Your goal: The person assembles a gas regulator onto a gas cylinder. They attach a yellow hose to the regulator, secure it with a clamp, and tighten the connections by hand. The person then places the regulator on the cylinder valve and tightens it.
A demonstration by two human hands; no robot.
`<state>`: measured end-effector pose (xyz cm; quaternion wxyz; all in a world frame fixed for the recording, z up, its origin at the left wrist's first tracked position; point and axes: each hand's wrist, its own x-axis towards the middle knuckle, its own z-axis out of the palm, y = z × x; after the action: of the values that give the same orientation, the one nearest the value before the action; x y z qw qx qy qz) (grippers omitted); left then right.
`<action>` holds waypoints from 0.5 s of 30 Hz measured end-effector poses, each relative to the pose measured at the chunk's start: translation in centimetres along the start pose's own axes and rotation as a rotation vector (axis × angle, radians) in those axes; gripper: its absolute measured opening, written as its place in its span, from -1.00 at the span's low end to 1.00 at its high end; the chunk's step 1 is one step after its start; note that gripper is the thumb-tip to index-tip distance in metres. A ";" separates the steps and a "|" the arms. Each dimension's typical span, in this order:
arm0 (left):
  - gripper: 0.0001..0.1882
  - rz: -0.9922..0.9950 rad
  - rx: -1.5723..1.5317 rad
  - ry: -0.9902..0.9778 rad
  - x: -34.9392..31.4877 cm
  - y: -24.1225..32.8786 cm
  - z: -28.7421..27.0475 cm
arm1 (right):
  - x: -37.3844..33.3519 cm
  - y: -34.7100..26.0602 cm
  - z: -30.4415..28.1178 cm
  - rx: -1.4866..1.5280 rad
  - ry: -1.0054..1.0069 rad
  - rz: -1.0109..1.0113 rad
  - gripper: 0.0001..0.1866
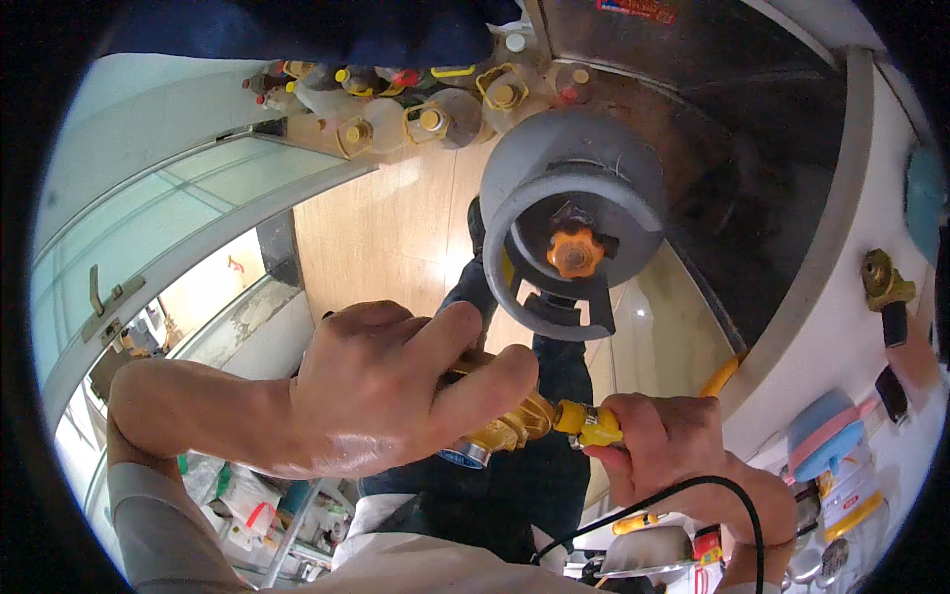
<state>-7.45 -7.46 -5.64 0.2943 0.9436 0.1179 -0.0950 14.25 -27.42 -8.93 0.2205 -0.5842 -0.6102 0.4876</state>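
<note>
My left hand (pixel 381 391) is wrapped around a brass gas regulator (pixel 500 431) at the centre of the view, thumb and forefinger over its top. My right hand (pixel 658 445) pinches the yellow hose (pixel 594 424) where a metal clamp joins it to the regulator. The hose runs on to the right and up (pixel 722 374). Just above the hands stands a grey gas cylinder (pixel 574 188) seen from above, with an orange valve knob (pixel 575 252) inside its collar. A black cable (pixel 693 490) crosses my right wrist.
Several plastic bottles with yellow caps (pixel 426 109) stand on the wooden floor (pixel 396 228) behind the cylinder. A white counter edge (pixel 841 297) at right carries a brass tap (pixel 881 282). A glass door (pixel 168 238) lies at left. Bottles and containers (pixel 841 475) sit lower right.
</note>
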 end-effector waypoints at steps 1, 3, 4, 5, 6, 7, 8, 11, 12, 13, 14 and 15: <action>-0.51 0.002 -0.016 -0.033 -0.1 0.1 -0.3 | -0.2 -0.3 0.1 -0.031 -0.016 0.008 -0.57; -0.42 -0.012 -0.042 -0.110 -0.2 0.3 -0.9 | -0.5 -0.5 0.6 -0.079 -0.053 0.010 -0.55; -0.37 -0.043 -0.089 -0.193 0.0 0.4 -1.1 | -0.3 -0.3 0.7 -0.155 -0.027 0.000 -0.55; -0.33 -0.076 -0.137 -0.275 0.3 0.4 -1.2 | -0.2 0.0 0.9 -0.158 -0.076 -0.015 -0.55; -0.28 -0.110 -0.186 -0.357 0.5 0.4 -1.4 | 0.0 0.5 1.0 -0.161 -0.125 -0.031 -0.56; -0.24 -0.130 -0.222 -0.425 0.6 0.5 -1.7 | -0.1 0.2 0.8 -0.188 -0.167 -0.028 -0.56; -0.21 -0.151 -0.258 -0.494 0.7 0.5 -2.0 | -0.5 0.0 0.9 -0.256 -0.121 -0.069 -0.54; -0.13 -0.224 -0.352 -0.651 1.2 0.4 -1.6 | -0.6 0.2 1.3 -0.274 -0.126 -0.050 -0.54; -0.11 -0.242 -0.378 -0.686 1.3 0.2 -1.4 | -0.6 0.2 1.4 -0.283 -0.134 -0.062 -0.54; -0.11 -0.272 -0.424 -0.700 1.2 0.2 -1.2 | -0.6 0.2 1.4 -0.292 -0.142 -0.073 -0.54; -0.12 -0.301 -0.470 -0.713 1.1 0.1 -0.8 | -0.5 0.1 1.4 -0.302 -0.149 -0.082 -0.54; -0.13 -0.330 -0.516 -0.726 1.0 0.1 -0.5 | -0.5 0.1 1.4 -0.315 -0.141 -0.067 -0.55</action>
<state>-6.44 -7.12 -5.45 0.5222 0.7142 0.1757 -0.4317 13.23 -28.36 -9.47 0.0992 -0.5552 -0.7121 0.4180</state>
